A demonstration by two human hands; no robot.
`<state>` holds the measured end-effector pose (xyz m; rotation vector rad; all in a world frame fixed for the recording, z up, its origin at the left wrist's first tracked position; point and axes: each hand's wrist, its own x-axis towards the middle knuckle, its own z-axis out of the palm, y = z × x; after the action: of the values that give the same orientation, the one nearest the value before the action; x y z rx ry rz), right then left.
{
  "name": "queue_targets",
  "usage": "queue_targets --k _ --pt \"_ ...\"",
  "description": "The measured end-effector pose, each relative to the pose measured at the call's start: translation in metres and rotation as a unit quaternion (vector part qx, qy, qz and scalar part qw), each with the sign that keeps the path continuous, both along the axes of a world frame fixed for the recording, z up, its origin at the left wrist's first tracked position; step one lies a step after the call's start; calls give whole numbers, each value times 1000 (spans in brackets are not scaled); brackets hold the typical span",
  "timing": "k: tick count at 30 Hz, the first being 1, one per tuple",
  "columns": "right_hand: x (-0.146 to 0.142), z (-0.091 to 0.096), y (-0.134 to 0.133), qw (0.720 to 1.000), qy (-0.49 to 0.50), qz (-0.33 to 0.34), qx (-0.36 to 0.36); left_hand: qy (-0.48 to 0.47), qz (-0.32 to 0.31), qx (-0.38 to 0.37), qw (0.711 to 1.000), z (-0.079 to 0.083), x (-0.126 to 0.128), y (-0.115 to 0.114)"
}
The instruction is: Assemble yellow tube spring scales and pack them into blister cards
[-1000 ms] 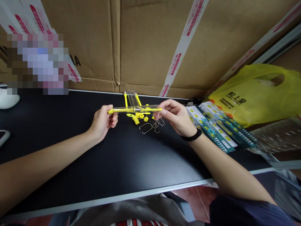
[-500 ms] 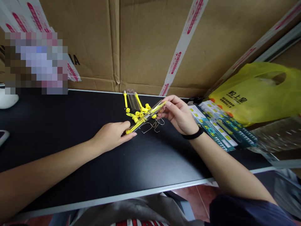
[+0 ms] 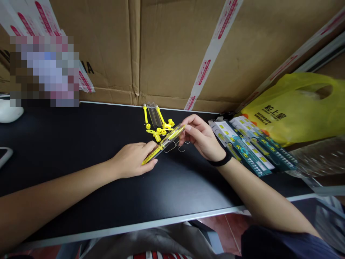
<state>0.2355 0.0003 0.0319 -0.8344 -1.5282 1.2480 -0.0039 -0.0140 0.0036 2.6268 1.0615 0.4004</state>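
Observation:
A clear tube with a yellow scaled rod inside [image 3: 165, 142] slants over the black table [image 3: 81, 172]. My left hand [image 3: 133, 159] pinches its lower yellow end near the tabletop. My right hand [image 3: 201, 137], with a black band on the wrist, pinches the upper end. Just behind lie small yellow plastic parts [image 3: 161, 130], two more clear tubes with yellow rods [image 3: 153, 114] and thin wire hooks [image 3: 178, 146].
Taped cardboard boxes [image 3: 172, 50] wall off the back of the table. A stack of teal and white printed packages [image 3: 248, 145] lies at the right, with a yellow plastic bag [image 3: 296, 108] behind it. A white object [image 3: 9, 111] sits at the far left edge.
The tube was held level in the air; it has tilted and come down, my left hand lowering its end towards the table while my right hand keeps the other end.

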Motion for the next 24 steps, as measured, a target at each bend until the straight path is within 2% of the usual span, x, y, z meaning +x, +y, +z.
queue_targets --k 4,6,8,10,12,14,16,19,24 --pt "4 -6 7 999 -19 -32 27 -78 39 -74 993 2 -2 3" --pt "6 -12 12 994 -58 -63 69 -130 48 -89 986 2 -2 4" --pt "6 -20 15 977 -138 -90 135 -157 52 -94 982 1 -2 5" --pt "4 -28 16 937 -254 -98 219 -162 52 -97 981 0 -2 5" --pt "-2 -33 15 878 -363 -77 303 -160 47 -96 981 0 -1 5" --pt "-10 -35 12 830 -436 -51 346 -155 41 -94 983 0 -1 5" --pt "-17 -35 11 803 -481 -48 350 -145 35 -90 985 0 -2 4" --pt "-21 -35 14 781 -519 -63 341 -121 29 -76 989 0 -2 5" --pt "-19 -40 17 781 -519 -69 341 -90 28 -51 994 -3 -2 5"
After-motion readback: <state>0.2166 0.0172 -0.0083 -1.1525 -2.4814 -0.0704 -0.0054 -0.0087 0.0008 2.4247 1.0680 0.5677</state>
